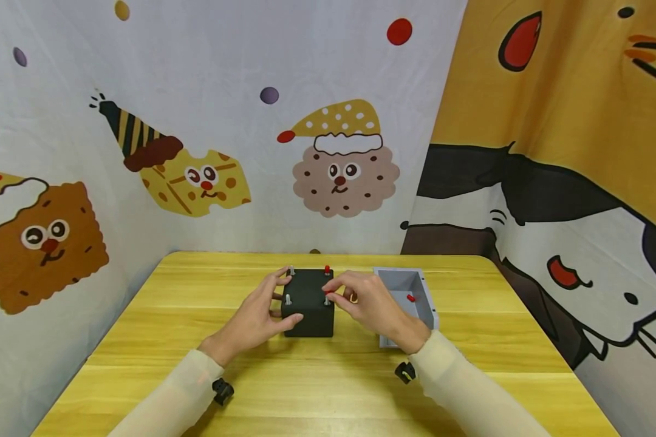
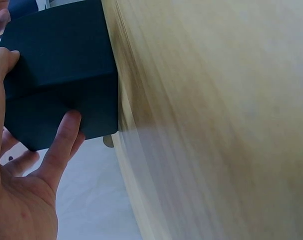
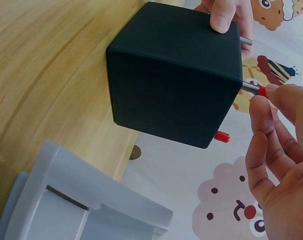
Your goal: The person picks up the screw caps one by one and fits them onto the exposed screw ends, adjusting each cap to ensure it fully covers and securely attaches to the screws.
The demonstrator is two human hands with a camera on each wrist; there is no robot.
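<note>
A black box (image 1: 308, 315) with metal threaded posts at its top corners stands on the table. My left hand (image 1: 254, 315) grips its left side, the thumb on the near face and the fingers spread along the side. My right hand (image 1: 369, 300) pinches a small red cap (image 3: 263, 91) between thumb and index finger at the tip of the near right post (image 3: 250, 87). A second red cap (image 3: 222, 136) sits on the far right post. The near left post (image 1: 288, 299) and far left post (image 1: 291, 271) are bare metal.
A grey tray (image 1: 429, 297) stands right of the box, partly behind my right hand, with a loose red cap (image 1: 410, 298) inside. Wood-grain table (image 1: 306, 388) surrounds both. A cartoon-printed curtain (image 1: 328, 73) hangs behind the table's far edge.
</note>
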